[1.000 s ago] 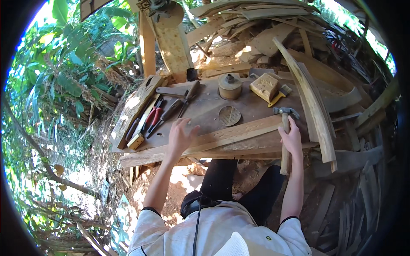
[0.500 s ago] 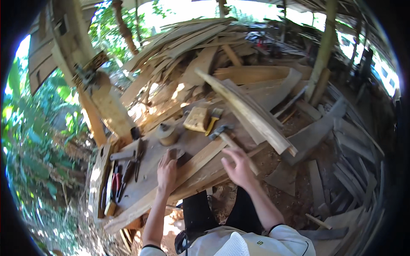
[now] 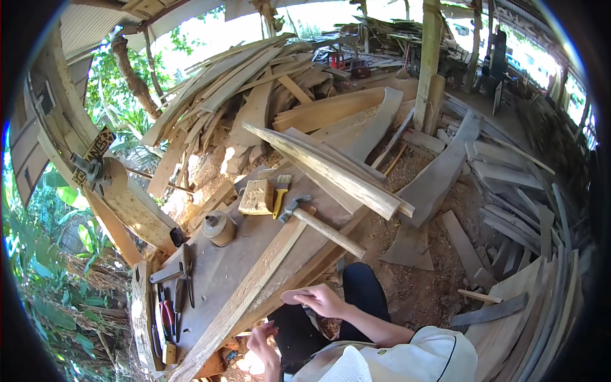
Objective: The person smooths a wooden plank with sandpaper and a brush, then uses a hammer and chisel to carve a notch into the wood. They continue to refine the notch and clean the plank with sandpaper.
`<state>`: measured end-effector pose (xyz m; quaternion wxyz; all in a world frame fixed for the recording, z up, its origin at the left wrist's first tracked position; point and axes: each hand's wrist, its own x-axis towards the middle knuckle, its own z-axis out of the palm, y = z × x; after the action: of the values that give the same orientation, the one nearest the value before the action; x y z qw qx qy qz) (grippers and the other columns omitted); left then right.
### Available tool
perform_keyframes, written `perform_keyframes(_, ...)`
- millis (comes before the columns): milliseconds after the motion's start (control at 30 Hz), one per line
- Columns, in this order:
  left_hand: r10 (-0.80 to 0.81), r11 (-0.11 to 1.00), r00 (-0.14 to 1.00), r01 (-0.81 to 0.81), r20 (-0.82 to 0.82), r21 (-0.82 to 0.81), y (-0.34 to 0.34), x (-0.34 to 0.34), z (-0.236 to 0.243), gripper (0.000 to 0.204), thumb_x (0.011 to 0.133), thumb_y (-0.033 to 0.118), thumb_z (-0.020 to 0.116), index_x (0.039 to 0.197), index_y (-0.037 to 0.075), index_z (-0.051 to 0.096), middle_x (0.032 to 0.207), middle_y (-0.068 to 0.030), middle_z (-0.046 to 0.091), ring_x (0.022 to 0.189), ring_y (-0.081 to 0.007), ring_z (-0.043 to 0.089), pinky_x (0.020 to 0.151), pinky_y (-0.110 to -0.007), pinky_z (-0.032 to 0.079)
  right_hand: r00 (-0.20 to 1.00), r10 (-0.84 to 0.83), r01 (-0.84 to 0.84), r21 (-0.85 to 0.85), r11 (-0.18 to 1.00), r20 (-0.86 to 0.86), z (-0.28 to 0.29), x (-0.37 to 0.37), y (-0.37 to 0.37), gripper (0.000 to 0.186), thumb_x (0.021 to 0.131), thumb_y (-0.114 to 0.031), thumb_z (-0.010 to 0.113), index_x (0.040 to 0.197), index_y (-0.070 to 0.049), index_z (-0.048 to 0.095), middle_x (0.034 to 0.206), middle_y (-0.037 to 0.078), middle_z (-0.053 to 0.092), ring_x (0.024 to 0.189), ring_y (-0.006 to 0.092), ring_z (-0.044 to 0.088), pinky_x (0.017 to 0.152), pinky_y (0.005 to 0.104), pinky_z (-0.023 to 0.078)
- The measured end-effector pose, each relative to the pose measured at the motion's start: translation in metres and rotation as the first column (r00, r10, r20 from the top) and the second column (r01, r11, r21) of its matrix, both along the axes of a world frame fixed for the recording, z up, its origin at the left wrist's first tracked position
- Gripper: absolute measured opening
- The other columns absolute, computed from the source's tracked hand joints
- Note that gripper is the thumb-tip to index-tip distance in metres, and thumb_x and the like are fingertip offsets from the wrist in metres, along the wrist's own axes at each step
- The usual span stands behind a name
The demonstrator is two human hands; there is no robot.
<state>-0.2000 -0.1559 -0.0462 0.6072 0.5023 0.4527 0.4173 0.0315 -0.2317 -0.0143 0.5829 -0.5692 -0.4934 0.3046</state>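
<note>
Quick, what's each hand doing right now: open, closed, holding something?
Left hand: partly curled; whether it holds anything cannot be told.
Right hand: closed on a flat round disc.

The bench (image 3: 237, 262) is of brown wood. On it lie a hammer (image 3: 326, 230), a yellow-handled brush (image 3: 279, 196) beside a wooden block (image 3: 257, 197), a round pot (image 3: 219, 230) and red-handled pliers (image 3: 167, 316). One long plank (image 3: 249, 286) lies along its near edge.
</note>
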Motion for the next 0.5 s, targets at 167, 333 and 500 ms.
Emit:
perform_keyframes(167,0.451,0.887,0.852,-0.395,0.265,-0.241,0.047,-0.099,-0.06,0.071,0.091,0.078,0.042,0.073,0.01,0.053,0.059,-0.0025,0.056,0.048,-0.0081,0.049,0.044,-0.023,0.038,0.999,-0.044,0.042,-0.105,0.994,-0.016,-0.039,0.013,-0.012,0.03,0.098,-0.019,0.065,0.113,0.006,0.068,0.094,0.018,0.073,0.085,0.012,0.067,0.072,0.0294,0.052)
perform_keyframes(333,0.68,0.733,0.724,-0.675,0.115,-0.083,0.063,-0.11,-0.025,0.04,0.095,0.044,0.064,0.073,0.015,0.046,0.057,0.0036,0.039,0.051,-0.009,0.037,0.05,-0.025,0.031,0.991,-0.108,0.115,-0.1,0.988,0.073,-0.038,0.0,-0.019,0.036,0.097,-0.027,0.067,0.1,0.009,0.07,0.071,0.022,0.068,0.065,0.0078,0.059,0.055,0.033,0.046)
perform_keyframes(500,0.646,0.68,0.608,-0.733,0.462,0.015,0.05,-0.089,0.026,0.029,0.096,0.029,0.053,0.101,0.001,0.055,0.091,-0.0123,0.056,0.089,-0.0227,0.056,0.084,-0.037,0.046,0.98,-0.186,0.178,0.107,0.978,0.07,-0.03,-0.001,-0.015,0.03,0.099,-0.018,0.063,0.111,0.008,0.069,0.093,0.021,0.074,0.082,0.0158,0.071,0.069,0.0309,0.054)
